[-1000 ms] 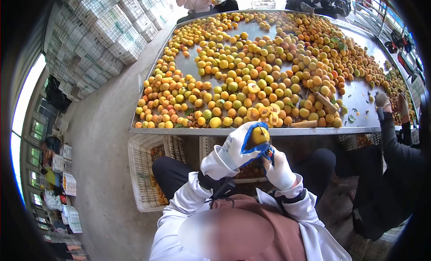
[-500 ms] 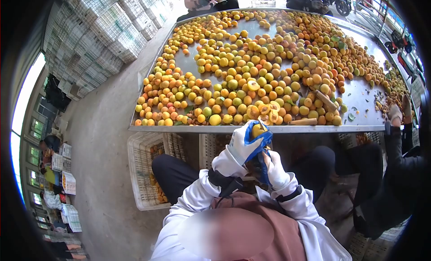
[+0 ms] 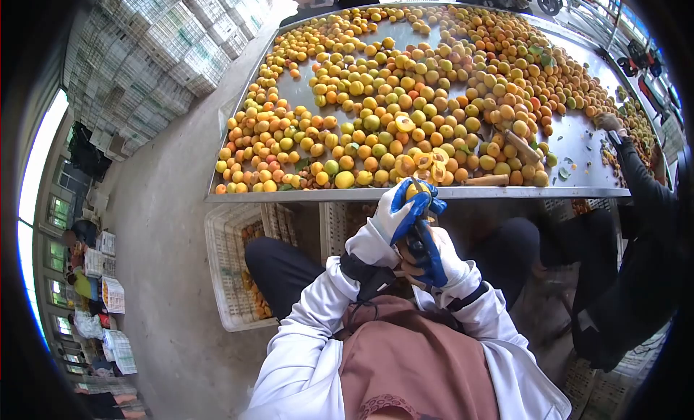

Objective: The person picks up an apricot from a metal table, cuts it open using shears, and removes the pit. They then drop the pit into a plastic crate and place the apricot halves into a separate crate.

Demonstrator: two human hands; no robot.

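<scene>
My left hand (image 3: 396, 214), in a white glove with a blue coated palm, grips a yellow apricot (image 3: 418, 191) just in front of the table's near edge. Close below it, my right hand (image 3: 438, 257), gloved the same way, is closed round a slim tool that looks like a small knife, mostly hidden by the fingers. Beyond my hands, cut apricot halves (image 3: 438, 160) rest on the pile, some with the stone showing. Many whole apricots (image 3: 376, 123) cover the metal table (image 3: 318, 196).
Two wooden-looking sticks (image 3: 488, 181) lie near the front edge. A white plastic crate (image 3: 217, 275) holding apricot pieces stands by my left knee. Stacked crates (image 3: 144, 58) line the left. At the right, a co-worker's arm (image 3: 636, 160) reaches over the table.
My view has tilted slightly, so the table sits higher. My right hand has drawn a little down from the apricot. The co-worker's hand at right has moved farther across the table.
</scene>
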